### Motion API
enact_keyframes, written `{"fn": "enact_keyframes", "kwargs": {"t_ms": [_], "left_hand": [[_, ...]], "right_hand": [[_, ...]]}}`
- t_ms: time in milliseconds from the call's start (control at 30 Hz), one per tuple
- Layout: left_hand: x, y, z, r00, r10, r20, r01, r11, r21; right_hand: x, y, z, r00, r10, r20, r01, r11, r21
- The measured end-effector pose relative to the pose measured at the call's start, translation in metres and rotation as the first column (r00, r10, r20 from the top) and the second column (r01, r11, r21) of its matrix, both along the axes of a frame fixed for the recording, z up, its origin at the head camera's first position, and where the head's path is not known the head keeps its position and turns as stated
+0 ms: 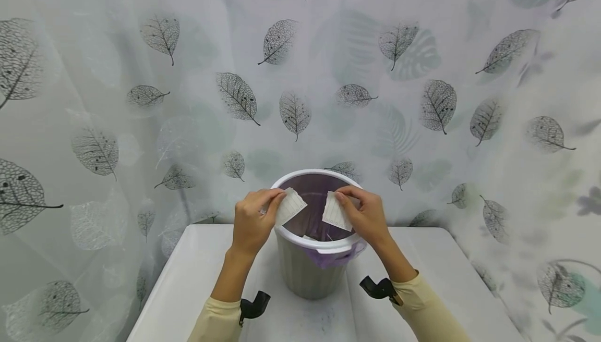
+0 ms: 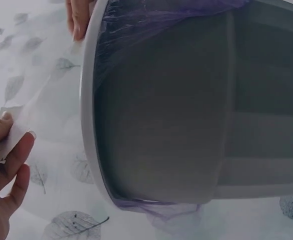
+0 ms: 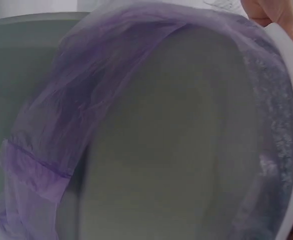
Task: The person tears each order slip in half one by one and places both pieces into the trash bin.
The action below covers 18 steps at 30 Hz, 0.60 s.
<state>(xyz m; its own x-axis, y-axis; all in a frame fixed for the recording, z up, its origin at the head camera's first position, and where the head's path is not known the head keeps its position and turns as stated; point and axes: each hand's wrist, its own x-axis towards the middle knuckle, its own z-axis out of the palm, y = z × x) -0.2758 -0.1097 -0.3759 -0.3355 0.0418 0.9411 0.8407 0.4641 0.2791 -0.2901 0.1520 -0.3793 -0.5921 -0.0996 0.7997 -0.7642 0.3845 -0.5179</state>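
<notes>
Over the mouth of a grey trash can [image 1: 307, 274] with a white rim, both hands hold torn pieces of paper. My left hand [image 1: 255, 217] pinches one white piece [image 1: 289, 206] between thumb and fingers at the can's left side. On the right, my right hand [image 1: 363, 211] pinches another ragged-edged piece [image 1: 335, 212]. The two pieces are apart, with faint printed lines on them. A purple plastic bag [image 1: 319, 201] lines the can and folds out over the rim; it also shows in the right wrist view as a purple film [image 3: 96, 85]. Bits of white paper lie inside the can.
The can stands on a white table [image 1: 202, 258]. Behind and around hangs a pale curtain [image 1: 202, 34] printed with leaves. Black wrist camera mounts [image 1: 254, 305] stick out from both sleeves near the can's base.
</notes>
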Motion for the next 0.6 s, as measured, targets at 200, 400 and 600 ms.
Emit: {"fn": "enact_keyframes", "kwargs": {"t_ms": [200,400,600], "left_hand": [[-0.012,0.008,-0.002,1.0,0.004,0.002,-0.004,0.999,-0.036],[-0.024,0.015,-0.01,1.0,0.004,0.023,-0.002,0.995,-0.097],[-0.028,0.017,-0.02,0.996,0.004,0.084,0.005,0.994,-0.11]], "right_hand": [[-0.015,0.004,-0.006,1.0,-0.012,0.014,0.011,0.998,0.067],[-0.019,0.002,-0.006,0.999,-0.019,0.037,0.014,0.993,0.115],[-0.019,-0.002,-0.006,0.997,-0.046,0.065,0.033,0.981,0.192]]}}
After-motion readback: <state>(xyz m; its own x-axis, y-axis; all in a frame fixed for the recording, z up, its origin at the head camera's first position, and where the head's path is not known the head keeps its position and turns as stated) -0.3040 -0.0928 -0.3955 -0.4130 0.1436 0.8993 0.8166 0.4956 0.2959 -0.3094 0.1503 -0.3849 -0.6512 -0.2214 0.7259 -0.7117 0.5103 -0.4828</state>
